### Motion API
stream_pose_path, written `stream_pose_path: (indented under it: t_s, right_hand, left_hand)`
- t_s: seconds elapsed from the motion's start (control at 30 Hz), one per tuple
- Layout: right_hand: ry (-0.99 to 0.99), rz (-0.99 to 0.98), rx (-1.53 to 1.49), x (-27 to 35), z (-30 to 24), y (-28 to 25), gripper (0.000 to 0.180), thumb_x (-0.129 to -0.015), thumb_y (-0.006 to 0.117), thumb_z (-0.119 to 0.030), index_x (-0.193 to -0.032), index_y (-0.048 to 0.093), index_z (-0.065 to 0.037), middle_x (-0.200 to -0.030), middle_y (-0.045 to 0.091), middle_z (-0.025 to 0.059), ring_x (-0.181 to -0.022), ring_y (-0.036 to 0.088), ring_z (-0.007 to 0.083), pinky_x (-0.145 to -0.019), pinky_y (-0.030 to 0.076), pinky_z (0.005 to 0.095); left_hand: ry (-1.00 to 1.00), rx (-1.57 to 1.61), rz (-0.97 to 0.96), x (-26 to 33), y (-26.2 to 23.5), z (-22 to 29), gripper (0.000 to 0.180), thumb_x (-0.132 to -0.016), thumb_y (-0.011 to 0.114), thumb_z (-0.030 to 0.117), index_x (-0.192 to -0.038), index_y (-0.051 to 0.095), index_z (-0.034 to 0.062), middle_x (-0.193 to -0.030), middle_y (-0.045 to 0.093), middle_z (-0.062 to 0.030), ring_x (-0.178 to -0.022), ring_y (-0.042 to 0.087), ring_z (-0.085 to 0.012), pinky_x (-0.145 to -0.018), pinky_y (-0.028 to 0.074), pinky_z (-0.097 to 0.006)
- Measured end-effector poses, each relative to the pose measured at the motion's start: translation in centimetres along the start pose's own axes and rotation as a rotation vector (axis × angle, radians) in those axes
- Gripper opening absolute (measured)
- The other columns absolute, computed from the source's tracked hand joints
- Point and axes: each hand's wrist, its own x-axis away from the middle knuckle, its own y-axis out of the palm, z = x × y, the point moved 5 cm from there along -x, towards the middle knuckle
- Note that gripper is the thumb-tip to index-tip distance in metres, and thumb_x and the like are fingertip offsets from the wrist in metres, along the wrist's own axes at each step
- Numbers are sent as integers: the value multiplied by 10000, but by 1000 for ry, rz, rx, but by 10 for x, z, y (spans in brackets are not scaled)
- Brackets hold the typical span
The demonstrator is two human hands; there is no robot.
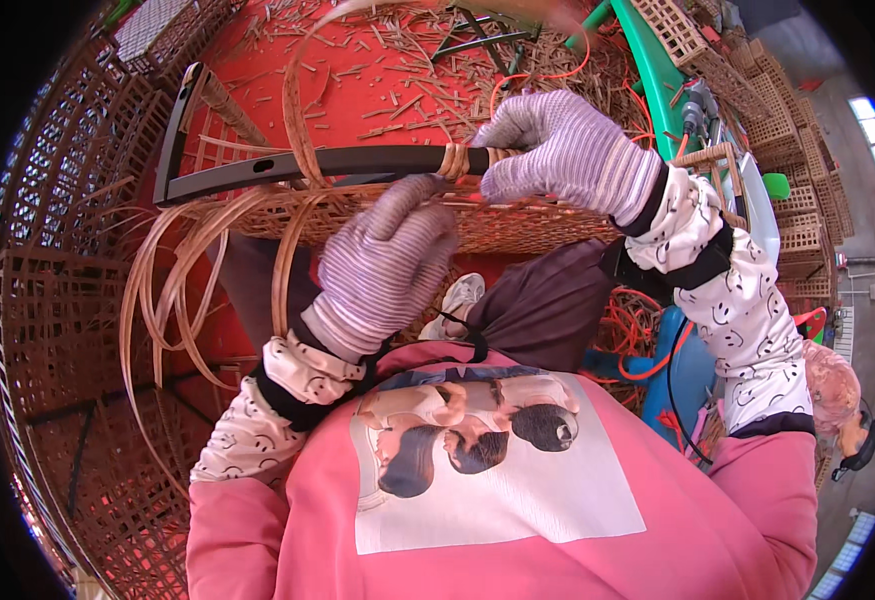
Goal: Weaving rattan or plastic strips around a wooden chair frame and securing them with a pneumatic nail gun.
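A black curved frame bar (357,161) runs across in front of me, along the edge of a woven lattice panel (517,225). Several turns of a tan cane strip (454,160) are wound tightly around the bar. My right hand (569,158), in a striped glove, pinches the strip at the bar, just right of these turns. My left hand (389,262), gloved alike, has curled fingers with the fingertips at the bar's lower edge by the turns; what they grip is hidden. Long loose strips (182,265) loop down at the left, and a blurred loop arches above the bar.
Stacked woven crates (57,300) stand at the left, with more crates (802,200) at the right. Cane offcuts litter the red floor (347,90). A green bench (657,80) holds a power tool (695,110). An orange hose (647,370) lies beside a blue object (672,370).
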Motion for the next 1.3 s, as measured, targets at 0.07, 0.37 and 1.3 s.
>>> stream_pose_path:
  t_s: [0.07,0.37,1.3]
  right_hand:
    - [63,-68,-15,-4,3,1,398,-649,826,-235,-939,644,-32,-765,637,38,-650,588,108,-545,471,256]
    - [119,-200,-104,-9,7,10,491,-668,786,-204,-1087,574,-62,-812,598,26,-593,526,84,-446,413,234]
    - [-366,364,554,29,-29,23,369,-667,780,-240,-971,659,-71,-845,612,127,-774,618,304,-695,494,374]
  left_hand:
    - [-34,32,6,6,7,-3,183,-730,712,86,-888,619,85,-1117,581,-133,-815,645,-276,-667,524,-328]
    - [-452,710,-168,6,26,9,114,-794,637,66,-895,587,51,-942,565,-92,-740,594,-191,-675,491,-322]
    - [-43,-54,-4,-99,-35,-18,265,-757,728,160,-941,579,42,-744,593,-64,-629,571,-146,-568,475,-293]
